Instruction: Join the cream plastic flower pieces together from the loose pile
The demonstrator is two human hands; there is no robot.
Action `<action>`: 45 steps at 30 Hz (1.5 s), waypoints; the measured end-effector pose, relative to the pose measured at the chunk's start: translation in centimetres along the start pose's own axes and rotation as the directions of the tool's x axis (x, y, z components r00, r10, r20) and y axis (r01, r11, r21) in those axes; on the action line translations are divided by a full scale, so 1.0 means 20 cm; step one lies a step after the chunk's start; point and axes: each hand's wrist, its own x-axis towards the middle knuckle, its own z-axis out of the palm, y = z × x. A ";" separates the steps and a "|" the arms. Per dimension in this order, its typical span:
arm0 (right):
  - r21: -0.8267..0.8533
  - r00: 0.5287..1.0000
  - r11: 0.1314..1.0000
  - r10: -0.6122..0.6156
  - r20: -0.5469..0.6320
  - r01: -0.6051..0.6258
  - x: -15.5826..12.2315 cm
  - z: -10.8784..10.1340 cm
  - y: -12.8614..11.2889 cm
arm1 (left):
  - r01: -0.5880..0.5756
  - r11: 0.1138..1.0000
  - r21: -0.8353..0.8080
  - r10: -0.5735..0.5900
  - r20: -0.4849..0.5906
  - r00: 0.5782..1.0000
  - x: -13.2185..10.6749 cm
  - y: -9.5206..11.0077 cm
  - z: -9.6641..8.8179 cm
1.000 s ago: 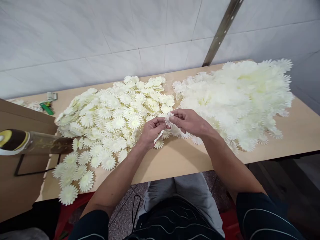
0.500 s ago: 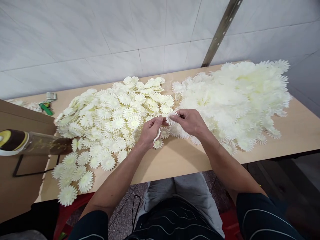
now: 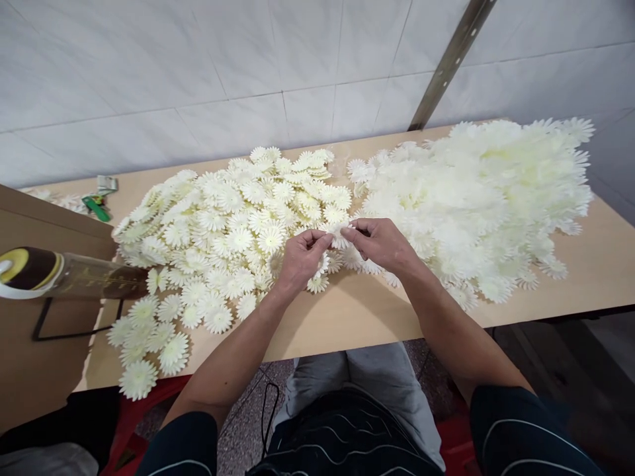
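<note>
Between my two hands is a small white artificial flower piece (image 3: 339, 237), pinched from both sides just above the table. My left hand (image 3: 303, 259) has thumb and fingertips closed on its left edge, and white petals show below that palm. Thumb and forefinger of my right hand (image 3: 380, 243) grip the other edge. On the left spreads a heap of cream artificial flowers (image 3: 218, 231) with layered petals. A larger, denser pile of white petal pieces (image 3: 456, 198) lies to the right.
The wooden table (image 3: 317, 334) stands against a tiled wall (image 3: 238, 66). At left are a cardboard box (image 3: 44, 225), a brown-tinted bottle (image 3: 99, 276) and a green-handled tool (image 3: 96, 207). A metal strip (image 3: 449, 69) runs up the wall.
My left hand has turned and brought its fingertips onto the flower piece, which my right hand still pinches. The whole view has shifted slightly.
</note>
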 end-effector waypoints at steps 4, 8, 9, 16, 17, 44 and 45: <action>0.021 1.000 1.000 0.018 -0.017 -0.017 0.00 0.01 0.01 | 0.002 0.999 0.043 -0.003 0.013 1.000 0.00 0.00 0.00; -0.079 0.994 0.997 -0.003 -0.108 -0.006 0.01 0.02 -0.01 | 0.000 0.997 0.082 -0.002 0.017 1.000 -0.01 0.02 0.01; -0.111 0.991 0.994 -0.009 -0.137 -0.007 0.01 0.00 -0.01 | 0.000 0.996 0.087 -0.001 0.006 1.000 -0.01 0.02 0.01; -0.024 0.844 0.993 0.082 -0.529 -0.111 -0.18 -0.38 -0.01 | 0.044 0.998 0.050 -0.042 -0.026 0.999 -0.01 0.06 0.01; 0.004 0.806 0.994 0.094 -0.584 -0.114 -0.21 -0.45 0.00 | 0.051 0.998 0.044 -0.050 -0.024 0.998 -0.01 0.06 0.01; -0.271 0.703 0.890 0.075 -0.707 -0.368 -0.18 -0.87 0.08 | -0.045 0.980 0.193 0.071 -0.130 0.989 0.01 0.02 -0.03; -0.273 0.706 0.890 0.073 -0.705 -0.365 -0.18 -0.87 0.07 | -0.054 0.976 0.209 0.083 -0.131 0.988 0.00 0.02 -0.03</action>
